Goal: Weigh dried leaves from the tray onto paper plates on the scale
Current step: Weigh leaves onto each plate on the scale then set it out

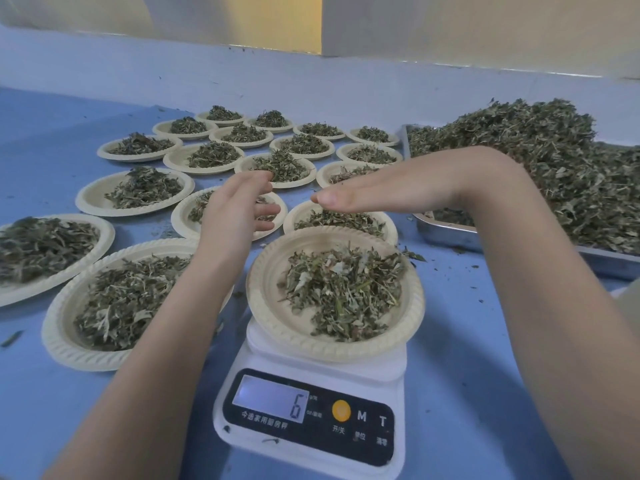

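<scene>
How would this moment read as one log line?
scale: reads 6 | plate: on scale, holds leaves | left hand: open | right hand: open | tray: heaped

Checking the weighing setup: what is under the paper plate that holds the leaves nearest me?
The white scale sits under the paper plate, display reading 6. The scale's platform is covered by the plate.

Blue desk. White scale at lower centre. Metal tray at right edge. Leaf-filled paper plates across left and centre. Loose leaf crumbs scattered near tray.
</scene>
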A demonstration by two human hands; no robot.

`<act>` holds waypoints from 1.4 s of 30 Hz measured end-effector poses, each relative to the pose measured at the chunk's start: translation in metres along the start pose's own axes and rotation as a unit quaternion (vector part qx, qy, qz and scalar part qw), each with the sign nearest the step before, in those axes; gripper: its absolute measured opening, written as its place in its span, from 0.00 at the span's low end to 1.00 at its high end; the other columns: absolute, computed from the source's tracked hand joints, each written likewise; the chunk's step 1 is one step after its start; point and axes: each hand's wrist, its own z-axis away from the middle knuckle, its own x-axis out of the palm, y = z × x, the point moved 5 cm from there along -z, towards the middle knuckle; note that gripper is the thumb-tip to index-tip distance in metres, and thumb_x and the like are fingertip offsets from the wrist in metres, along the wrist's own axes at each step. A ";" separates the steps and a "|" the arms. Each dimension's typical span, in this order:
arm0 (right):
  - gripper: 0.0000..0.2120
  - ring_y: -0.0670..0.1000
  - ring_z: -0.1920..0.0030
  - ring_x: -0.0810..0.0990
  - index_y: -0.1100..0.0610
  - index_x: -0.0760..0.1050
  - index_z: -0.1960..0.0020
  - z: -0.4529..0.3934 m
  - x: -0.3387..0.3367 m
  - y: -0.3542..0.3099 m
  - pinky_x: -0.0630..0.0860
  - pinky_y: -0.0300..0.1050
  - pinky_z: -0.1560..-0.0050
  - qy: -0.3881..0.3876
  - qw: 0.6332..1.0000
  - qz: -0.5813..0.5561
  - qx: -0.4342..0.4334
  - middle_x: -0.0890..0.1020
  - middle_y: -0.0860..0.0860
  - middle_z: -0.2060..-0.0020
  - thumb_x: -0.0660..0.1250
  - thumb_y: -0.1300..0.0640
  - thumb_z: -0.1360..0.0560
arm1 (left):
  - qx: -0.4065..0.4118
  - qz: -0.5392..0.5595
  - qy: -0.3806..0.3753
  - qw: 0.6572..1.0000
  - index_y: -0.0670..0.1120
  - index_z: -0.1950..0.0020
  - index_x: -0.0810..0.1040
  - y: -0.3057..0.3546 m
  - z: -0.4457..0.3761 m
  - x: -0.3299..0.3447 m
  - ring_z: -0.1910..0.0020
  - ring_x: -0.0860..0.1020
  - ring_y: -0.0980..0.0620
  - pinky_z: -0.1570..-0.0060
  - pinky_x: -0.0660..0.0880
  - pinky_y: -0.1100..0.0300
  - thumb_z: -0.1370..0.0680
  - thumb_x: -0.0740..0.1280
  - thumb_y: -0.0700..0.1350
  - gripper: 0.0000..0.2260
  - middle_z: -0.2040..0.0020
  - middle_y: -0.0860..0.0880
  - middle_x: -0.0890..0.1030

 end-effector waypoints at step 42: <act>0.19 0.59 0.42 0.76 0.53 0.76 0.38 -0.099 -0.048 0.240 0.72 0.50 0.50 0.302 0.877 0.171 0.333 0.77 0.57 0.42 0.60 0.45 0.23 | -0.008 0.011 -0.092 0.996 0.47 0.45 0.80 -0.005 0.001 0.005 0.53 0.81 0.49 0.59 0.79 0.61 0.20 0.60 0.47 0.10 0.48 0.47 0.83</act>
